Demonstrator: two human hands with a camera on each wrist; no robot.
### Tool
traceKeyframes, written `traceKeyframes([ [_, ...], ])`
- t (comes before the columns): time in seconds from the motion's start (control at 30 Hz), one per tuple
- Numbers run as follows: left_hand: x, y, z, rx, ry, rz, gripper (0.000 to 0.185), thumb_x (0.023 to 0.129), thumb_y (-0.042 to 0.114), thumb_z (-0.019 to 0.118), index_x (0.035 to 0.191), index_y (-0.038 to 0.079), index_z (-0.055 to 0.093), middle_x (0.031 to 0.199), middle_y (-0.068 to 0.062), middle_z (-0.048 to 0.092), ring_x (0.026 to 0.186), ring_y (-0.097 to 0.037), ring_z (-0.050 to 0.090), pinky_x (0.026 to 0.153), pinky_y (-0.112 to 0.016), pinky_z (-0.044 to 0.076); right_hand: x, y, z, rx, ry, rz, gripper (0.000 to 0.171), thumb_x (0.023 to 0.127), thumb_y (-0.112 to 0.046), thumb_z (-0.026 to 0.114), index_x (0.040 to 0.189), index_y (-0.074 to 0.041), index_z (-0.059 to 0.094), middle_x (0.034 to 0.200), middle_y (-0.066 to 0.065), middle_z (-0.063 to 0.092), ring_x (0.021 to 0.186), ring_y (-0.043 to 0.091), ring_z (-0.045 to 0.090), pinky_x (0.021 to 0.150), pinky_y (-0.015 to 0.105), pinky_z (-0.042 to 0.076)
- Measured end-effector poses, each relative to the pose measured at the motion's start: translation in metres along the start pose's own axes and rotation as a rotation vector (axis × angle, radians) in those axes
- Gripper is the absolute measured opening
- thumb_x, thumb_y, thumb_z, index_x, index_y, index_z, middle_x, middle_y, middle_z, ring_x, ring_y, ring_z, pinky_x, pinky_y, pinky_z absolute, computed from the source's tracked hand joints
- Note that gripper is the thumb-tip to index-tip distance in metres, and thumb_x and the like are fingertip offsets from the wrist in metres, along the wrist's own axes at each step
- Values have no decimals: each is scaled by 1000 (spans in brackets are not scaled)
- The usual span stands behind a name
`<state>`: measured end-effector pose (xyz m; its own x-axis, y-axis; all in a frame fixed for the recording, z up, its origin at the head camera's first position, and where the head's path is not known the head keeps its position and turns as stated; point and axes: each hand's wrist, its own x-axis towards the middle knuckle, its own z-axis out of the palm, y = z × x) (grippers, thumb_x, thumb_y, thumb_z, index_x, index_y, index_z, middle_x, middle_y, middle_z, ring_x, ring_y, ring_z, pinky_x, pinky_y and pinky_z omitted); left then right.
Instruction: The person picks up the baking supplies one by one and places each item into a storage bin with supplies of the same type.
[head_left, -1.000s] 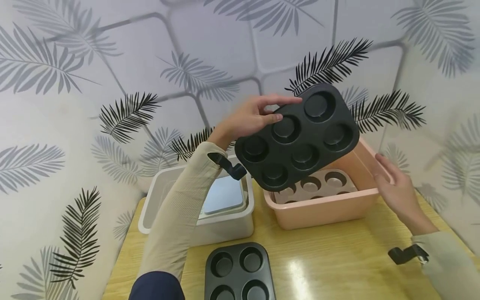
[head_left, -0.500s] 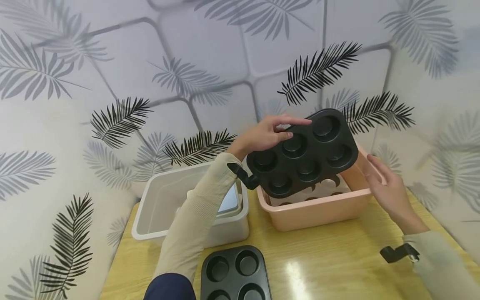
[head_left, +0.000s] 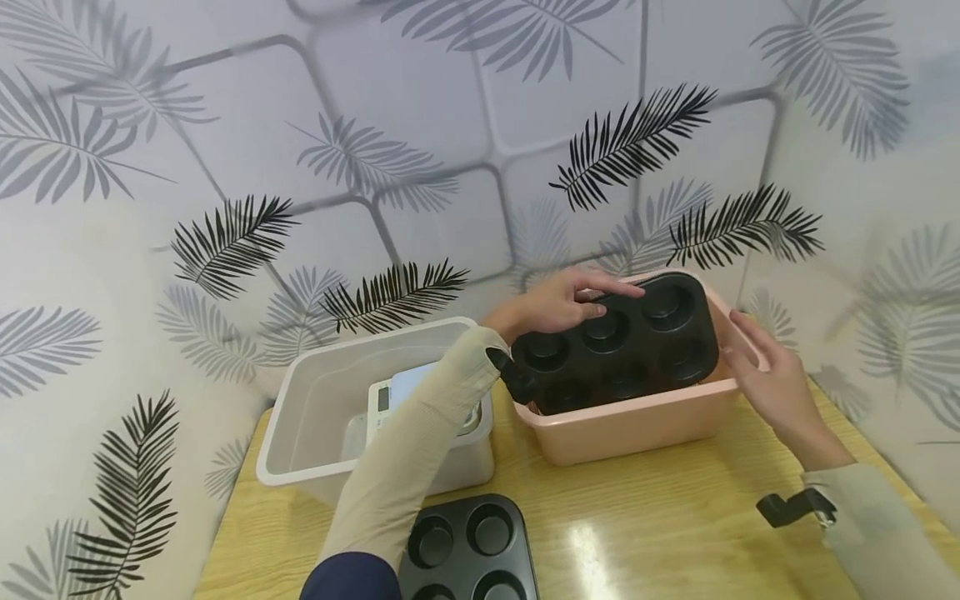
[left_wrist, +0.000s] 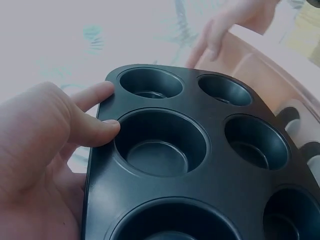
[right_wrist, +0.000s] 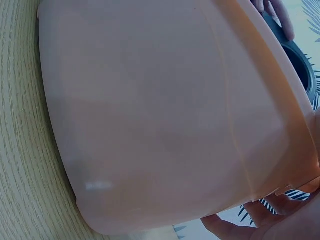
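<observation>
On the table (head_left: 675,517), left hand (head_left: 555,304) pinches the muffin tray (head_left: 615,342), should lower it level into the pink tub (head_left: 637,421), right hand (head_left: 772,383) loose-fingered on the rim.

— What's behind the table?

— A pale wall (head_left: 465,108) covered in a leaf print: grey fern fronds and a few black ones, crossed by soft grey lines that form rounded squares. The same covering runs round the left and right sides, so it wraps the table's far edge and both side edges.

— And the table itself?

— A light yellow wood-grain top (head_left: 675,517), glossy. A bright patch of light reflects off it near the front edge, about the middle.

— Any window or lamp?

— None in view; only that reflection. The light is even and soft, with faint shadows on the wall.

— The floor?

— Hidden.
</observation>
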<state>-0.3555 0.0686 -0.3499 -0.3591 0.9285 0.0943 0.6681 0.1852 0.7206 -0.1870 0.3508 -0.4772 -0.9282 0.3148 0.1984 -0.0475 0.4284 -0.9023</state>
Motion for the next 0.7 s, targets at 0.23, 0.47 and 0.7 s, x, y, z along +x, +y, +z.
traceKeyframes([
  [0.23, 2, -11, 18, -14, -74, -53, 51, 106, -5, 56, 153, 14, 66, 165, -5, 58, 151, -11, 51, 117, -21, 45, -2, 1, 1, -20, -14, 39, 64, 113, -35, 54, 173, -22, 34, 181, 16, 25, 166, 49, 21, 133, 64, 24],
  [0.47, 4, -16, 28, -34, -71, -20, 49, 106, -7, 55, 151, 7, 65, 164, -11, 58, 153, -16, 50, 110, -15, 43, -2, 0, 1, -23, -10, 31, 64, 113, -35, 55, 173, -24, 34, 182, 14, 25, 168, 42, 21, 127, 36, 30],
  [0.7, 4, -17, 35, 182, -71, -38, 44, 112, 14, 59, 156, 14, 62, 169, -9, 52, 154, -22, 50, 122, -24, 43, -1, 4, 0, -43, -1, 51, 64, 113, -37, 55, 173, -30, 34, 181, 14, 26, 164, 44, 28, 123, 35, 34],
])
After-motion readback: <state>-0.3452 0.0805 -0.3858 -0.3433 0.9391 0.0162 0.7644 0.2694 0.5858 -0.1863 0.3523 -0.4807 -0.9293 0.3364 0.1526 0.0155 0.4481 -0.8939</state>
